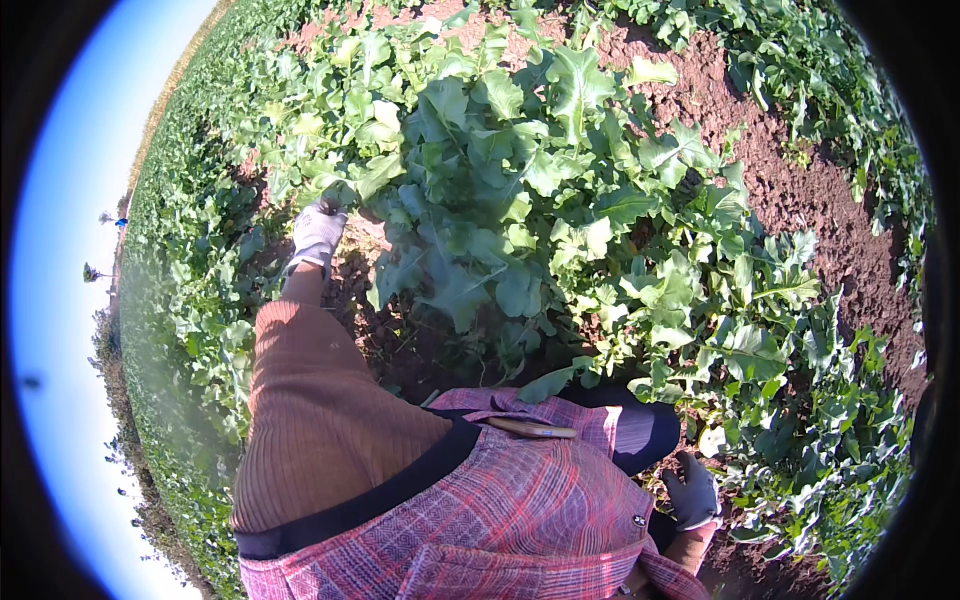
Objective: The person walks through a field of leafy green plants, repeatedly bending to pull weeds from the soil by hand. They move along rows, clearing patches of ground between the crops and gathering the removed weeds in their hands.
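My left hand [318, 232], in a pale grey glove, reaches out among the leaves at the left. Its fingers are curled closed against the lobed greens [375, 170]; whatever they grip is hidden by the foliage and shade. Right of it, a big bunch of broad, blue-green leaves [470, 200] rises close to me, partly blurred. My right hand [692, 492], in a darker grey glove, is low at the right beside my knee. Its thumb and fingers stand apart, with nothing seen between them. On my lap, a light wooden handle [530, 428] lies against the red plaid cloth [540, 480].
Rows of leafy plants [750, 350] surround me closely. Reddish-brown soil [810, 190] runs between rows at the right. Dry stems and shaded earth [410, 345] show below the bunch. At the far left the field meets trees and bright sky.
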